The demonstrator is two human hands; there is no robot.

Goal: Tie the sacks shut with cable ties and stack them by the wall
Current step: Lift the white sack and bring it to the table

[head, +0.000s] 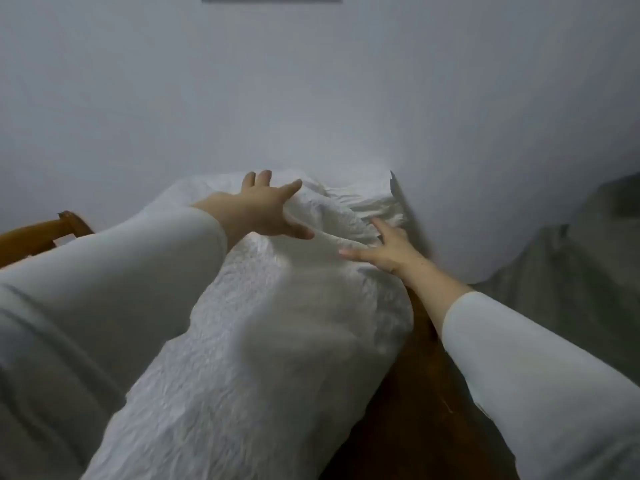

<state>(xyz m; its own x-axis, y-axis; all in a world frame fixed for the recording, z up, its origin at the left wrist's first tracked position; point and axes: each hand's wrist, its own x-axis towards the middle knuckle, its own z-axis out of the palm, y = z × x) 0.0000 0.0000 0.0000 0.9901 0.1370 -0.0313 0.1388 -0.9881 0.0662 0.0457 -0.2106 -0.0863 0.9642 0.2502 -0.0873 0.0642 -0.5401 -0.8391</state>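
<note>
A long white woven sack lies lengthwise in front of me, its far end against the pale wall. My left hand rests flat on the sack's upper far part, fingers spread. My right hand lies open on the bunched, gathered end of the sack near the wall. A thin dark strip, possibly a cable tie, sticks up beside that gathered end. Neither hand grips anything. Both arms wear white sleeves.
A brown wooden surface shows beneath the sack on the right. An orange-brown wooden piece juts in at the left edge. A grey-green cloth-covered shape sits at the right, against the wall.
</note>
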